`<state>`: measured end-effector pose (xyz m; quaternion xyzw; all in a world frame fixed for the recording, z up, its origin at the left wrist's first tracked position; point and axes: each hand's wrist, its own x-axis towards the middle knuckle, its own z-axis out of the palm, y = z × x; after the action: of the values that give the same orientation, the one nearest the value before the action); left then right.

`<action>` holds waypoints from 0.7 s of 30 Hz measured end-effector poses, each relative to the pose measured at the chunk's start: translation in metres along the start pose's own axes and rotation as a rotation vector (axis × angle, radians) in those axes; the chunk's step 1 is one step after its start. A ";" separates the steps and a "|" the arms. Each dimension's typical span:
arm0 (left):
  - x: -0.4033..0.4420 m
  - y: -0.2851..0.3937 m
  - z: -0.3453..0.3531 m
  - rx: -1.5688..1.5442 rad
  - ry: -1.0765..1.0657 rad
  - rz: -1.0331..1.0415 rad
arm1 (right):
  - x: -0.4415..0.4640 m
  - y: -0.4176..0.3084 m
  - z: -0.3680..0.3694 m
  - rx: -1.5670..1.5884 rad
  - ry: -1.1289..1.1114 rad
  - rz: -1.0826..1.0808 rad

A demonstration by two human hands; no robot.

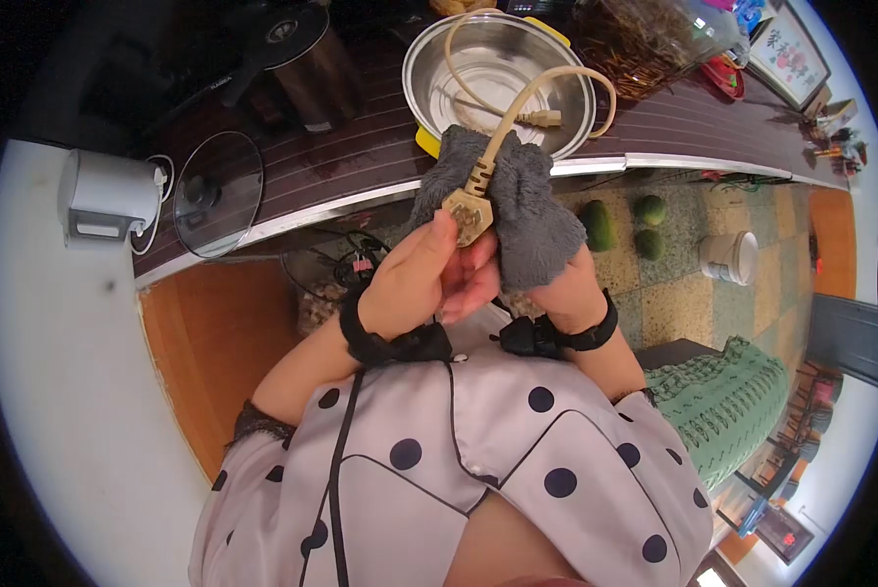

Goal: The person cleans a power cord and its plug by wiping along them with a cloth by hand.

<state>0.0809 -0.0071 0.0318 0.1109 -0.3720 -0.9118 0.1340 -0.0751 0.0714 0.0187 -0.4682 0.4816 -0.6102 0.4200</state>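
My left hand (415, 279) is closed on the plug (472, 215) of a beige power cord, its thumb pressed on the plug's face by the pins. A dark grey fluffy cloth (537, 235) covers most of my right hand (568, 292), which grips it under and behind the plug; most of that hand's fingers are hidden. From the plug the power cord (517, 103) rises and loops over a steel pot (429, 83) with yellow handles. The cord's other connector (545, 118) hangs over the inside of the pot.
A glass lid (214, 210) and a grey metallic appliance (111, 196) are at left. A dark kettle-like vessel (312, 73) stands behind on the striped counter (361, 147). Bagged brown sticks (635, 44) lie right. Green melons (599, 225) and a white bucket (731, 258) are on the floor.
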 end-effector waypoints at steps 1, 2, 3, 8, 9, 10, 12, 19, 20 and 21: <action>0.001 0.001 0.003 0.081 0.041 -0.028 | 0.000 0.001 0.000 0.039 -0.068 0.063; 0.002 0.002 0.004 0.162 0.081 -0.056 | 0.001 0.001 -0.001 0.074 -0.135 0.128; 0.001 0.000 0.003 0.163 0.080 -0.057 | 0.002 0.008 0.003 -0.201 -0.060 -0.115; 0.000 -0.008 0.002 0.383 0.070 -0.024 | -0.001 0.024 0.007 -0.768 0.063 -0.523; 0.000 -0.008 0.003 0.383 0.070 -0.026 | 0.003 0.018 0.008 -0.840 0.069 -0.507; 0.001 -0.008 0.004 0.451 0.045 -0.026 | 0.006 0.015 0.008 -0.913 0.077 -0.492; 0.001 -0.009 0.002 0.523 0.018 -0.028 | 0.009 0.016 0.005 -0.938 0.085 -0.509; 0.001 -0.007 -0.005 -0.001 -0.026 0.018 | 0.008 0.014 0.002 -1.065 0.009 -0.450; 0.001 -0.007 -0.006 -0.016 -0.035 0.014 | 0.008 0.015 0.002 -1.062 0.009 -0.452; 0.001 -0.006 -0.005 -0.014 -0.034 0.014 | 0.008 0.015 0.001 -1.009 -0.001 -0.430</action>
<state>0.0810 -0.0066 0.0236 0.0920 -0.3686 -0.9152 0.1349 -0.0746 0.0608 0.0054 -0.6996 0.6078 -0.3755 0.0093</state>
